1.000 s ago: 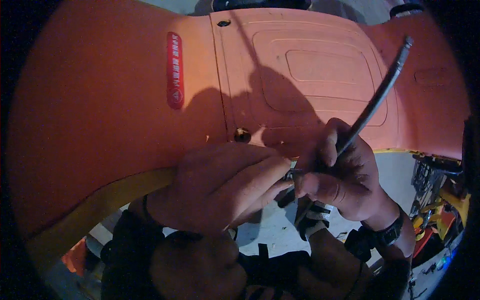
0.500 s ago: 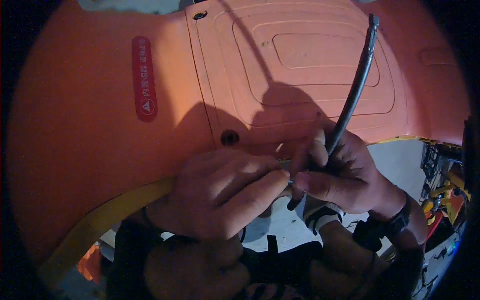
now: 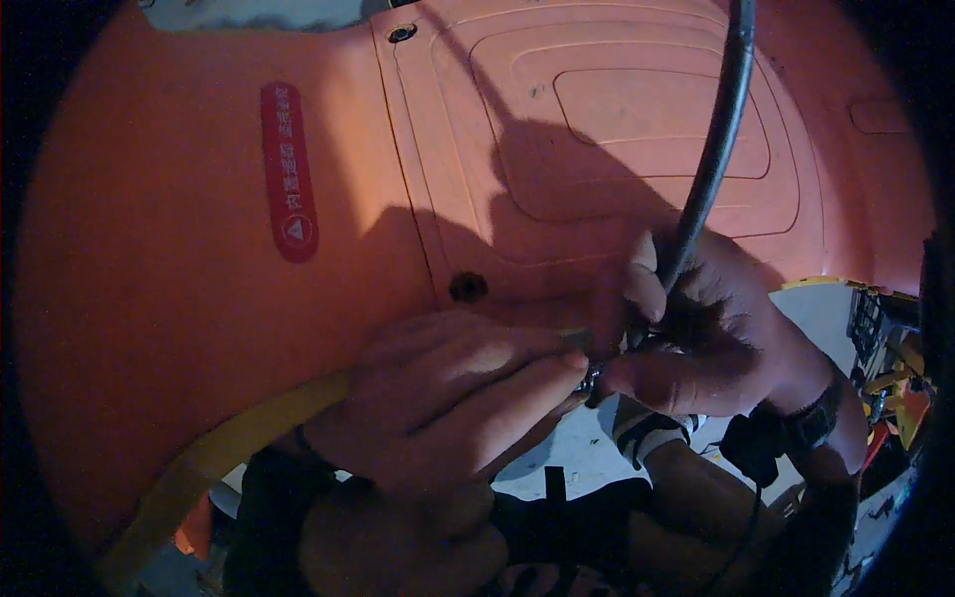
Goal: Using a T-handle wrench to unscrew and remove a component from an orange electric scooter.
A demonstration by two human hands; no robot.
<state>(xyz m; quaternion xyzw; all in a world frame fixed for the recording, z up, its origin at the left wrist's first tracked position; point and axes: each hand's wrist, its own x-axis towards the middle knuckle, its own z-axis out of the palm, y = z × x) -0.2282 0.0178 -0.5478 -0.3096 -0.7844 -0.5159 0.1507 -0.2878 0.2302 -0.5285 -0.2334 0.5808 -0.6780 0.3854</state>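
My left hand [image 3: 458, 398] is closed in a pinch, its fingertips on a small shiny metal piece [image 3: 591, 376] that looks like a bolt or screw; its full shape is hidden. My right hand [image 3: 711, 338] is closed around a long dark metal rod [image 3: 718, 149], which slants up and right past the top of the picture. The right thumb tip lies close beside the small metal piece. Both hands are at the near edge of a large orange panel [image 3: 358, 298], with a dark round hole [image 3: 468, 287] just beyond the left hand.
The orange panel curves away on both sides and carries a red label [image 3: 289, 174]. Another dark hole [image 3: 402, 33] is at its far edge. A yellow trim strip [image 3: 249, 413] follows the near left edge. Tools and coloured parts [image 3: 900, 388] lie on the right.
My right hand has shifted slightly right, and the rod's upper end has moved up out of the picture. The shiny metal piece between the fingertips shows more now.
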